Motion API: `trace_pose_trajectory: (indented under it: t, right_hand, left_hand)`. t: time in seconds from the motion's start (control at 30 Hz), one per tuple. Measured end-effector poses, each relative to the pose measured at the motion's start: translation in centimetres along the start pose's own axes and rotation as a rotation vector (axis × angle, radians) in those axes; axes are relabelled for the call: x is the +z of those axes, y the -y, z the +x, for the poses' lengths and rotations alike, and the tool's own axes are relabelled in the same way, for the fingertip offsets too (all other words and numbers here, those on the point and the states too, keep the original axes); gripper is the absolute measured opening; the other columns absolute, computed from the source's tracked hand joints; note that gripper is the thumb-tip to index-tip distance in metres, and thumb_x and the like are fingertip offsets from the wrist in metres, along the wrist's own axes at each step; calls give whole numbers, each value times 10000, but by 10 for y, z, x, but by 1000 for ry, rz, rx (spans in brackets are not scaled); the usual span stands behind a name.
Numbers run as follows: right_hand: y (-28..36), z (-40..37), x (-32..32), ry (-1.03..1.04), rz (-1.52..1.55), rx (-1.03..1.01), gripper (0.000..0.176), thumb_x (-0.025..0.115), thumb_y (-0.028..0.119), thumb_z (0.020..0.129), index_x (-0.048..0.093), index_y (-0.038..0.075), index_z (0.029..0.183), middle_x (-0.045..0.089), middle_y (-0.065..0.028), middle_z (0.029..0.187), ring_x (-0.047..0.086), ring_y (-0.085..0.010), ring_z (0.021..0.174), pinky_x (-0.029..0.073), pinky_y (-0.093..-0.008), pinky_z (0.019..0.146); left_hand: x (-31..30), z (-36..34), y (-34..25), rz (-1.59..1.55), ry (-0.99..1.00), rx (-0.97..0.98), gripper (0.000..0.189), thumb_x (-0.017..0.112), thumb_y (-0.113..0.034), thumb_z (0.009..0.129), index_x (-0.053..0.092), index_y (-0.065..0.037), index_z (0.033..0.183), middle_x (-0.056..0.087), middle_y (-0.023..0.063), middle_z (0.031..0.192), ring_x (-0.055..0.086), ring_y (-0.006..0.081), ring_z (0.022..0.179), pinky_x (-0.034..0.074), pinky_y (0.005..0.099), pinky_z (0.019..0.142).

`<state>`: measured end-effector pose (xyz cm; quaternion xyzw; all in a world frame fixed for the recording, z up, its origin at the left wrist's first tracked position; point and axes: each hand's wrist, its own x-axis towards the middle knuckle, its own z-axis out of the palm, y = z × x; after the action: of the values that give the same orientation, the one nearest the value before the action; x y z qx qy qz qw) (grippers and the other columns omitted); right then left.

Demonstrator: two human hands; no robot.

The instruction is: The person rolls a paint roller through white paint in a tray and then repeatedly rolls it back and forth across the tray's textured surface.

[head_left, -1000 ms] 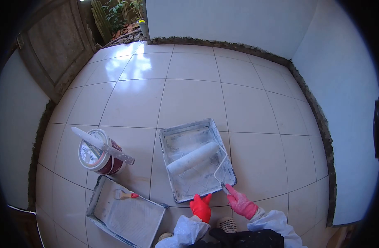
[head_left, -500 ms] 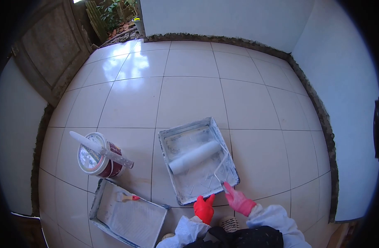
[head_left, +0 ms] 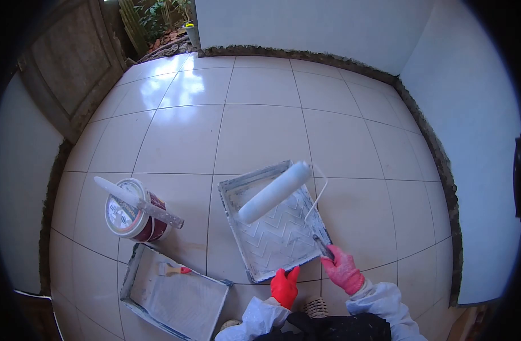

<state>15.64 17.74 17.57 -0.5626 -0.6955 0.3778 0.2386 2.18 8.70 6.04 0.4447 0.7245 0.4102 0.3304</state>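
Observation:
My right hand (head_left: 344, 271), in a pink glove, is closed round the dark handle of a paint roller (head_left: 274, 192). The roller's long white sleeve is tilted over a paint tray (head_left: 241, 250) whose ribbed zigzag floor is coated in whitish paint. At the tray's near rim, my left hand (head_left: 284, 287) in a red glove pinches the edge. To the left lies a second paint tray (head_left: 183, 310), with a paintbrush (head_left: 173, 270) resting in it, its red-tipped handle pointing right.
A lidded paint bucket (head_left: 136, 213) stands at the left with a long white-and-grey tool (head_left: 138, 202) across its lid. Pale walls (head_left: 306, 28) with a rough unfinished base border the tiled floor. A wooden door (head_left: 70, 62) stands at the upper left beside an opening to plants.
My right hand has moved right and slightly back, and the roller has risen off the tray floor and tilted more steeply. My left hand stays at the near rim.

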Motion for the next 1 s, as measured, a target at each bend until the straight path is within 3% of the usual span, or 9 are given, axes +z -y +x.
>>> trace_pose_trajectory:
  t: [0.1, 0.2, 0.3, 0.4, 0.53, 0.6, 0.73, 0.87, 1.0]
  right_hand:
    - [23, 7, -26, 153, 181, 97, 322, 600, 131, 744, 507, 22, 1032, 581, -166, 785, 603, -261, 666, 466, -325, 611]
    - [36, 16, -37, -17, -110, -111, 353, 618, 87, 721, 511, 23, 1051, 586, -129, 840, 597, -212, 688, 476, -328, 610]
    - [22, 19, -29, -147, -422, -312, 390, 629, 106, 694, 514, 36, 1060, 578, -139, 850, 590, -284, 710, 477, -362, 619]
    - [19, 29, -22, -107, -551, -270, 442, 619, 140, 683, 499, 73, 1103, 575, -132, 861, 577, -309, 720, 476, -378, 617]
    - [18, 48, -7, -106, -665, -363, 386, 579, 132, 711, 509, 77, 1087, 565, -115, 827, 578, -284, 695, 475, -366, 591]
    - [19, 58, 5, -100, -748, -378, 351, 550, 126, 730, 514, 79, 1076, 563, -110, 815, 582, -272, 694, 476, -362, 580]
    - [15, 72, 30, -64, -851, -349, 335, 483, 116, 771, 488, 86, 1105, 560, -116, 798, 589, -268, 679, 475, -369, 548]
    - [16, 63, 42, 75, -916, -207, 355, 495, 163, 787, 457, 84, 1131, 558, -141, 765, 587, -291, 653, 468, -387, 533]
    - [8, 61, 57, 161, -854, -118, 368, 514, 220, 802, 440, 70, 1129, 563, -161, 703, 576, -329, 621, 454, -425, 529]
  left_hand:
    - [4, -3, -6, -41, -26, 32, 226, 617, -185, 779, 502, 5, 819, 589, 174, 713, 564, 351, 673, 406, 398, 549]
    - [2, -2, -10, -80, -3, 27, 160, 577, -146, 794, 509, -5, 829, 613, 160, 785, 575, 341, 732, 417, 399, 602]
    - [-5, -4, -14, -53, 62, 6, 118, 532, -120, 816, 512, -7, 844, 630, 144, 842, 586, 310, 787, 422, 383, 651]
    - [-15, -2, -33, -161, 99, -107, 120, 502, -118, 831, 509, -4, 867, 634, 135, 865, 587, 292, 815, 420, 369, 677]
    - [-12, 0, -34, -191, 142, -258, 135, 481, -118, 837, 501, -1, 899, 631, 140, 890, 578, 309, 827, 417, 365, 679]
    - [-5, -2, -23, -60, 133, -185, 134, 482, -113, 834, 501, -1, 905, 629, 140, 895, 574, 315, 827, 413, 370, 673]
    - [0, -5, -13, -2, 79, -95, 129, 487, -108, 829, 496, -3, 903, 629, 137, 895, 572, 328, 811, 409, 383, 653]
    - [37, -5, 33, -233, 38, -282, 157, 545, -163, 822, 530, -11, 857, 619, 157, 818, 576, 340, 743, 414, 395, 609]
    - [18, -4, 9, -90, 50, -202, 124, 543, -133, 810, 515, -20, 854, 615, 175, 828, 570, 366, 770, 413, 419, 607]
